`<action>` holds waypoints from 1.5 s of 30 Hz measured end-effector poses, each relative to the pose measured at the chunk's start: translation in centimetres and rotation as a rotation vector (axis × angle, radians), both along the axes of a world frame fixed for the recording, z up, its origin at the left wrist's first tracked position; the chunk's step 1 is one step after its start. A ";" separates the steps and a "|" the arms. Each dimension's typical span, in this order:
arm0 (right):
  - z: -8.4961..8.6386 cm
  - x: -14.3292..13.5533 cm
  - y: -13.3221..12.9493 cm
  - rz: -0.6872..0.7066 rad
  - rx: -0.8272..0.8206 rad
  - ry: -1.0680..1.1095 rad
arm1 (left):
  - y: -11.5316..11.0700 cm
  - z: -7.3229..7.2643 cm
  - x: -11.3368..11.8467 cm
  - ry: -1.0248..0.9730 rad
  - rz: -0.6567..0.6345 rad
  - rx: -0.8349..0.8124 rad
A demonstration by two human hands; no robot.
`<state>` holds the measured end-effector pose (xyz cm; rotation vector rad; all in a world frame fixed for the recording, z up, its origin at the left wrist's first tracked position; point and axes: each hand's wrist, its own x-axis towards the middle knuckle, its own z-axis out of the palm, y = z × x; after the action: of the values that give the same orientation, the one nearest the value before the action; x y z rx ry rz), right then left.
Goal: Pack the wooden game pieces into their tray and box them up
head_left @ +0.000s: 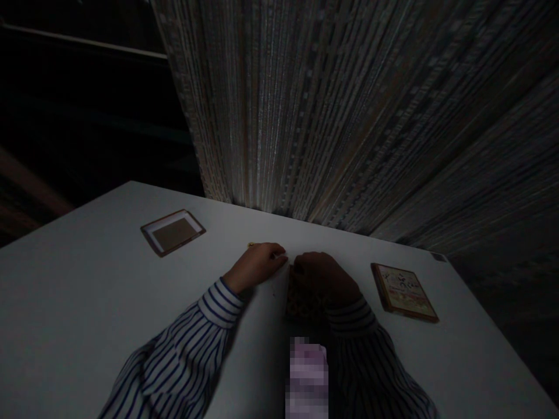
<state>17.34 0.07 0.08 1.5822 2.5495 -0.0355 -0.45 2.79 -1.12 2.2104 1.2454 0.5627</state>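
Note:
My left hand [258,265] is over the middle of the white table [96,279], its fingers curled with the fingertips pinched. Close beside it on the right, my right hand [325,276] is in shadow, fingers bent inward beside a dark patterned item [301,305] with ring-like shapes, partly under that hand. A small yellowish object [250,245] lies just behind my left hand. The fingertips of both hands nearly meet, and whatever is between them is too small and dark to make out.
A frame-like tray [174,233] with a brown panel lies at the back left. On the right is a flat box [405,292] with a printed cover. A string curtain [279,105] hangs along the table's back edge. A blurred pinkish patch [308,378] shows at the bottom.

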 end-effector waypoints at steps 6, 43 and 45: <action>0.2 0.0 0.0 0.002 -0.035 -0.009 | -0.1 0.2 -0.1 0.006 -0.006 0.011; 0.4 0.2 -0.2 0.014 -0.058 0.053 | -0.2 0.6 0.0 0.033 -0.039 0.008; 0.2 0.2 -0.1 0.018 -0.059 0.060 | -0.2 0.6 0.0 0.037 -0.037 0.005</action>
<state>17.58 0.02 0.24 1.5596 2.5819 -0.1571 -0.49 2.54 -0.54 2.2529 1.2208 0.5136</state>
